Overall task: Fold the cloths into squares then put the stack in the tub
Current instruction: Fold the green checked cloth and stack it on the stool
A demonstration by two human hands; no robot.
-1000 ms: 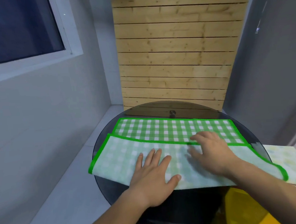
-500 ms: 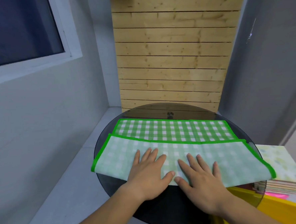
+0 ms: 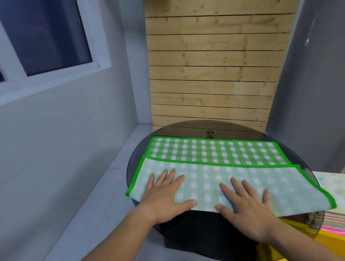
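Note:
A green-and-white checked cloth [image 3: 213, 158] with a bright green hem lies on a round dark glass table [image 3: 194, 236]. Its near half is folded over the far half, pale side up, and a strip of the brighter side shows behind the fold. My left hand [image 3: 165, 197] lies flat on the folded layer near its left end, fingers straight and spread. My right hand [image 3: 246, 202] presses flat on the near edge of the cloth right of centre. The cloth's right corner hangs past the table rim. A yellow tub [image 3: 336, 239] shows at the lower right, partly under the table.
A stack of folded cloths [image 3: 338, 217], the top one pale yellow-green, sits to the right of the table inside the yellow tub. A wooden slat panel [image 3: 214, 67] stands behind the table. A grey wall with a window is on the left.
My right hand slid from the fold line down to the near edge, then a little to the right. My left hand shifted slightly left. The cloth stayed folded in half.

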